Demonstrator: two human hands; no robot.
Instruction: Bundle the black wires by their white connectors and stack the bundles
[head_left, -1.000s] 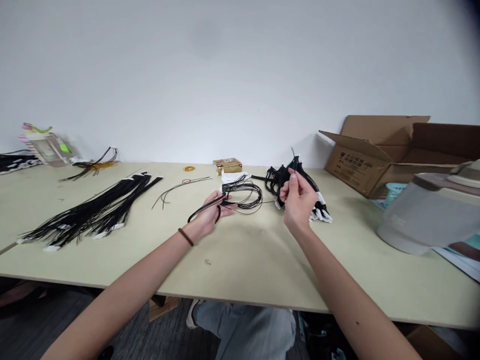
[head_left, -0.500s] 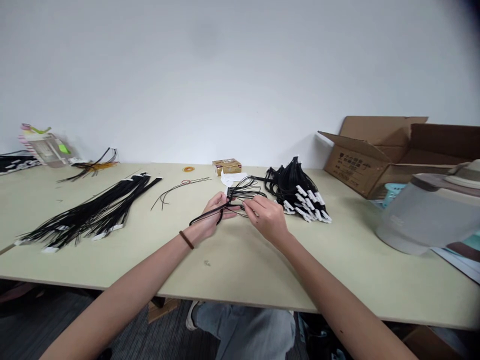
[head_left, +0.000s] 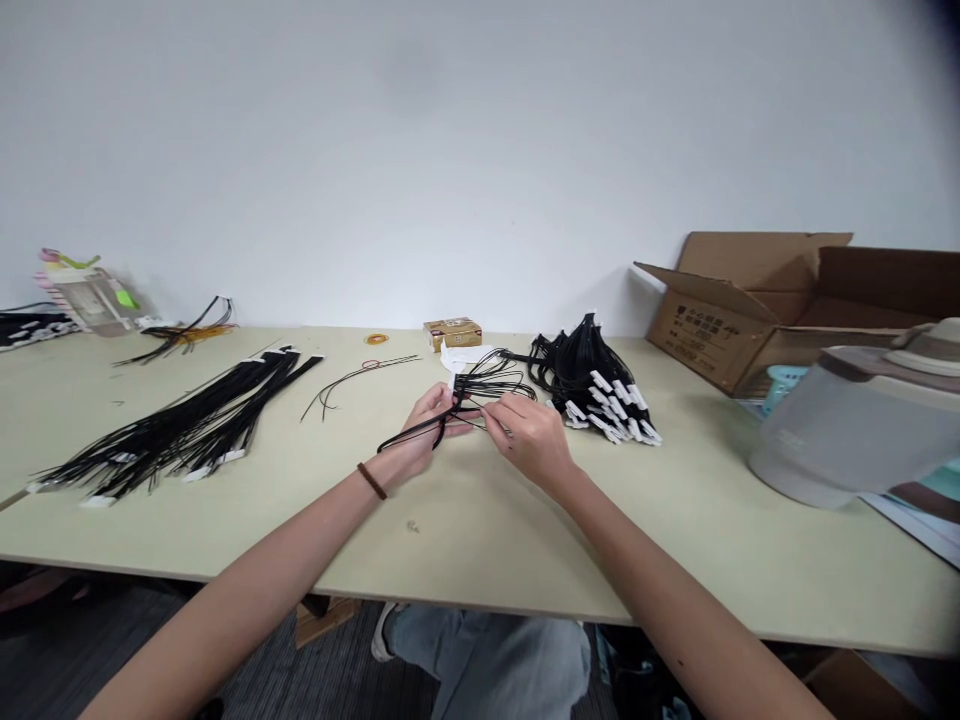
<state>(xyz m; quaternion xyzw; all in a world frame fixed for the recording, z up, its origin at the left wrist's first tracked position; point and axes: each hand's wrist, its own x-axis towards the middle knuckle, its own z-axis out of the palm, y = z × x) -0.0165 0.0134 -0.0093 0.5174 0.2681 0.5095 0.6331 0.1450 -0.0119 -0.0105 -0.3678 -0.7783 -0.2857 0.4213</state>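
A black wire harness (head_left: 491, 378) with a white connector (head_left: 454, 382) is in front of me at the middle of the table. My left hand (head_left: 431, 425) is closed around its connector end, and some black wires loop back over the wrist. With thumb and forefinger together, my right hand (head_left: 531, 435) pinches a thin black wire of the same harness, just right of the left hand. The fingertips partly hide that wire. Just beyond my right hand lies a pile of black harnesses (head_left: 577, 365) with white connectors (head_left: 619, 405).
More black wire bundles (head_left: 202, 420) lie on the left of the table (head_left: 465, 540). Loose wires (head_left: 352, 372), an orange ring (head_left: 376, 339) and a small gold box (head_left: 453, 333) are further back. An open cardboard box (head_left: 712, 335) and a grey jug (head_left: 832, 430) stand at right.
My right hand has shifted very slightly left, toward the left hand, still pinching the wire. The left hand stays around the harness.
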